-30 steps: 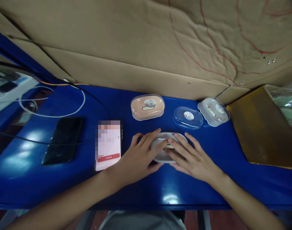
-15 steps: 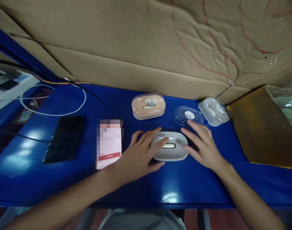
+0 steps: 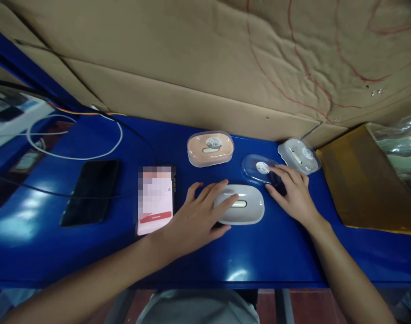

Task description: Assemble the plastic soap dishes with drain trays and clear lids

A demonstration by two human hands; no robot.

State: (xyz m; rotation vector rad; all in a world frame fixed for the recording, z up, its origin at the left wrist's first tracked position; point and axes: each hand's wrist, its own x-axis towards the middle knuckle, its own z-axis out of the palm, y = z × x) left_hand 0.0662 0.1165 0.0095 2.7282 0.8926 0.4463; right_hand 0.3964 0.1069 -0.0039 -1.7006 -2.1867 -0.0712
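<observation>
grey tray (image 3: 242, 210) flat; clear lid (image 3: 259, 170) behind it.

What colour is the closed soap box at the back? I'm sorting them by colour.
Peach-orange under a clear lid, soap box; the head view shows it.

Soap dish (image 3: 241, 210) before clear lid (image 3: 259, 169); phone (image 3: 155, 200) probably just left.
</observation>
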